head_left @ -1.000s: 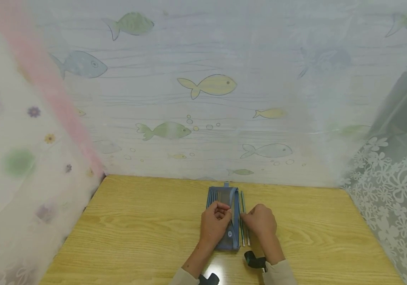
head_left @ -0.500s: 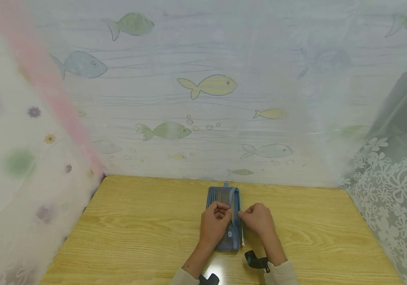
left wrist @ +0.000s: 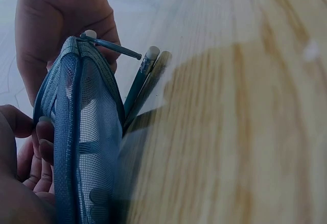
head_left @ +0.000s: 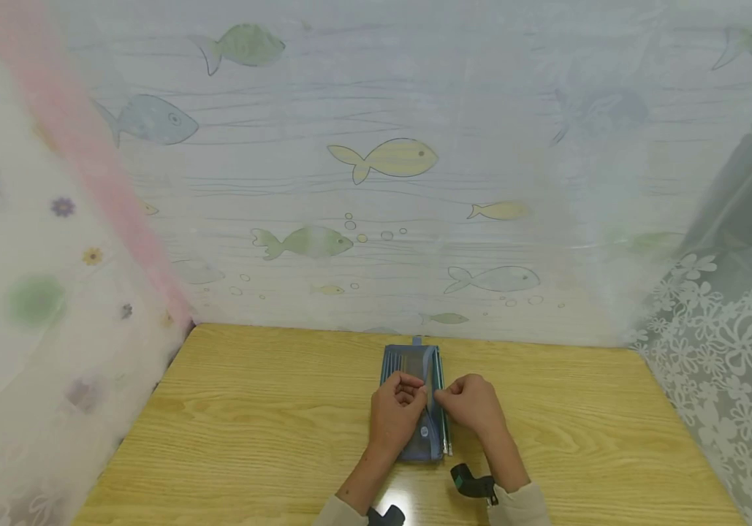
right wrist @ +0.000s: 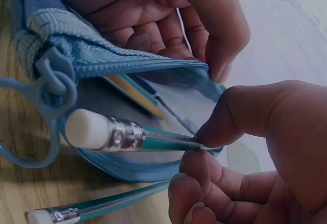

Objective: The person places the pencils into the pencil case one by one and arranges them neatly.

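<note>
A blue mesh zip pencil case (head_left: 424, 444) lies lengthwise on the table, its zip undone and its mouth gaping to the right. My left hand (head_left: 397, 415) pinches the upper lip of that mouth between thumb and finger. With thumb and fingertips, my right hand (head_left: 477, 405) pinches a green-striped pencil (right wrist: 166, 140) at the opening, its white eraser end towards me. Beneath it, a second green pencil (right wrist: 115, 202) rests on the table alongside the case. Inside the case, a yellow pencil (right wrist: 135, 96) and green ones show. The zip pull (right wrist: 53, 94) hangs at the near end.
The wood-grain table (head_left: 251, 416) extends to both sides of the case. A fish-printed curtain (head_left: 382, 256) rises behind its far edge, and a floral one (head_left: 737, 358) hangs at the right. Black wrist cameras (head_left: 471, 481) sit at both wrists.
My right hand has moved left, bringing the pencil from beside the case to its open mouth. My left hand keeps its hold on the lip in the same place.
</note>
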`<control>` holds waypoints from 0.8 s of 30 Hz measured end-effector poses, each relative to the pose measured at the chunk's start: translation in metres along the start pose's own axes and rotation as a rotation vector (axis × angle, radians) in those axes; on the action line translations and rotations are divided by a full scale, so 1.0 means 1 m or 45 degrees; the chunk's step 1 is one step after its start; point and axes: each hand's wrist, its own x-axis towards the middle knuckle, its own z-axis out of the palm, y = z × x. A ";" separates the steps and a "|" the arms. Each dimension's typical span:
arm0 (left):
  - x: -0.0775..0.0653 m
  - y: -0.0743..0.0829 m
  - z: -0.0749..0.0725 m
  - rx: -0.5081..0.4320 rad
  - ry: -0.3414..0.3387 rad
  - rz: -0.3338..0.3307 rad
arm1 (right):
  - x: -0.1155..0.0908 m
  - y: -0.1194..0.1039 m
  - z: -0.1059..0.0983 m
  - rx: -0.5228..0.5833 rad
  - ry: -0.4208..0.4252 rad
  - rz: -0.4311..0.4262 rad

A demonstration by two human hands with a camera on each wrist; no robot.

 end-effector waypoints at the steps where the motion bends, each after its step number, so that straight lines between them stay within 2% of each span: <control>1: 0.000 0.000 0.000 0.000 -0.002 -0.001 | 0.000 0.000 0.001 0.007 0.003 -0.001; 14: 0.000 -0.002 0.000 0.004 -0.002 -0.005 | 0.000 0.000 0.006 0.030 0.024 0.033; 24: -0.002 0.001 0.000 -0.007 -0.005 0.027 | 0.000 -0.002 0.008 0.048 0.021 -0.018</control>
